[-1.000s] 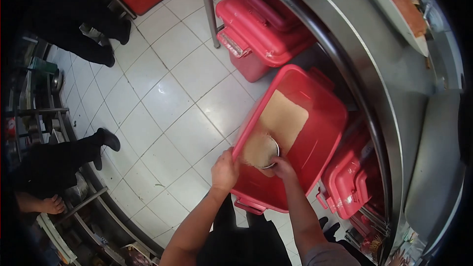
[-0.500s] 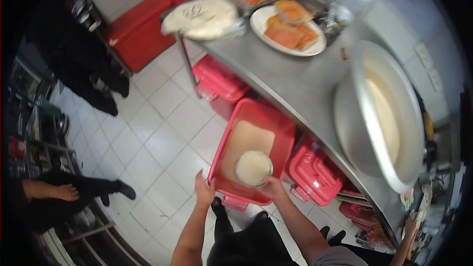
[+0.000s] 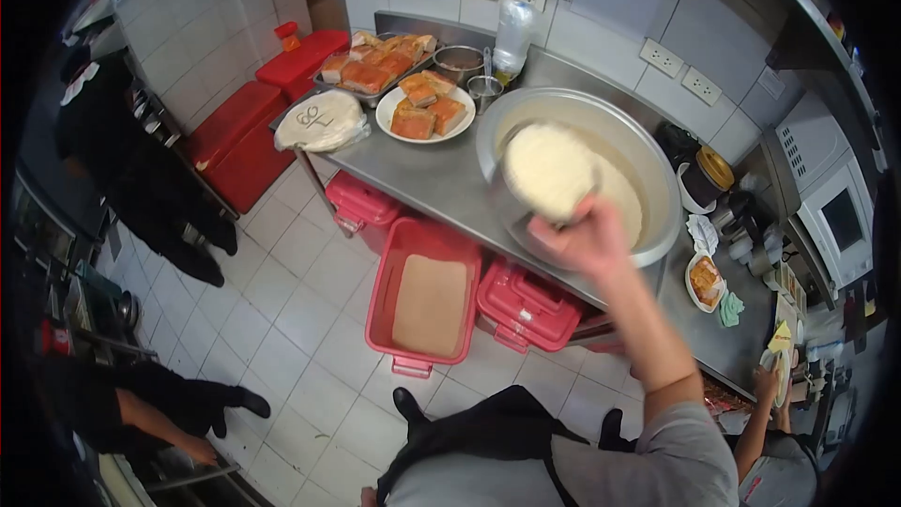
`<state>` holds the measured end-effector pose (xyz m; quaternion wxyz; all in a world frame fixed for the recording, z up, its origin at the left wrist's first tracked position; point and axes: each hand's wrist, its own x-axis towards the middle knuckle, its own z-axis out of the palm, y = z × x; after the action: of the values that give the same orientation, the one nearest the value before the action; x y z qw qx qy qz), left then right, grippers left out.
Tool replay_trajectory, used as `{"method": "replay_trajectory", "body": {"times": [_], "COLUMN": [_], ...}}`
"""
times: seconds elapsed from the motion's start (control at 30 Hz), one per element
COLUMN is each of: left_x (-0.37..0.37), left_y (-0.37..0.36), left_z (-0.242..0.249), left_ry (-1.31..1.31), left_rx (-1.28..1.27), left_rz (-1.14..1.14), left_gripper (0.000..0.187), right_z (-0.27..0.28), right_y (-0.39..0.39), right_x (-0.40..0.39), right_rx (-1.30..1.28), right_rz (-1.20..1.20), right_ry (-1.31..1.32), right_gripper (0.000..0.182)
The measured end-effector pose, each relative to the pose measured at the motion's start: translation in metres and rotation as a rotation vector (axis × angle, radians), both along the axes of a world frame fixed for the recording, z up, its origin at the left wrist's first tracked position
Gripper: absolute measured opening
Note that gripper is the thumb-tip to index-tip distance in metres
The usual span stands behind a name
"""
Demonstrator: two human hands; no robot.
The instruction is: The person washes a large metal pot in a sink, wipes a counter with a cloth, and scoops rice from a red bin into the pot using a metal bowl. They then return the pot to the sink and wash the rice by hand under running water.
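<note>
My right hand (image 3: pixel 589 237) grips the rim of a round bowl (image 3: pixel 508 192), heaped with pale grainy stuff (image 3: pixel 552 169) that looks like uncooked rice. Hand and bowl are blurred over the large metal basin (image 3: pixel 574 94), where more pale stuff (image 3: pixel 621 190) lies inside. Of my left hand (image 3: pixel 368 498) only a sliver shows at the bottom edge, its fingers hidden. On the floor below the counter stands an open red bin (image 3: pixel 377 319), with a tan layer at its bottom.
The steel counter (image 3: pixel 441 190) bears a plate of orange-topped bread pieces (image 3: pixel 413 120), a tray (image 3: pixel 361 84) of similar pieces and a marked white bag (image 3: pixel 322 122). Lidded red bins (image 3: pixel 527 305) flank the open one. Other people (image 3: pixel 141 160) stand left and lower right.
My right hand has lifted the filled bowl out of the red bin to above the basin. My left hand has left the bin's side and dropped almost out of view. The camera view has shifted.
</note>
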<state>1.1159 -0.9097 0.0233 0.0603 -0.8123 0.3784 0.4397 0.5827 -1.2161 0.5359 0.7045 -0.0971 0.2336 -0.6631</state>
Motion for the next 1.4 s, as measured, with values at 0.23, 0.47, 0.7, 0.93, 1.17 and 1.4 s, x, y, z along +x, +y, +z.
{"method": "replay_trajectory", "body": {"times": [0.23,0.47,0.7,0.93,1.17,1.4], "left_x": [-0.028,-0.007,0.059,0.112,0.177,0.145], "left_y": [-0.059,-0.132,-0.143,-0.168,-0.23,-0.313], "left_z": [-0.036,-0.011,-0.004,0.023,0.049,0.069], "left_ry": [0.118,0.346,0.107,0.289,0.241,0.248], "left_rx": [-0.279,-0.281,-0.184,-0.109,-0.179,-0.207], "left_rz": [-0.087,0.162,-0.026,0.077,-0.057,-0.829], "left_gripper": [0.055,0.047,0.052,0.049,0.046,0.042], "right_z": [-0.012,0.025,0.031,-0.213,-0.334,-0.323], "right_y": [-0.057,-0.055,-0.034,-0.056,-0.093,-0.096], "right_x": [-0.121,-0.111,0.015,0.161,0.175,0.169], "right_rx": [0.129,-0.32,-0.461,-0.396,0.21,0.241], "right_rz": [-0.811,-0.948,-1.145,-0.586,0.703,-0.034], "right_ry": [2.266,3.005,2.225,2.108,1.974,1.894], "right_gripper": [0.068,0.056,0.063,0.057,0.039,0.021]}}
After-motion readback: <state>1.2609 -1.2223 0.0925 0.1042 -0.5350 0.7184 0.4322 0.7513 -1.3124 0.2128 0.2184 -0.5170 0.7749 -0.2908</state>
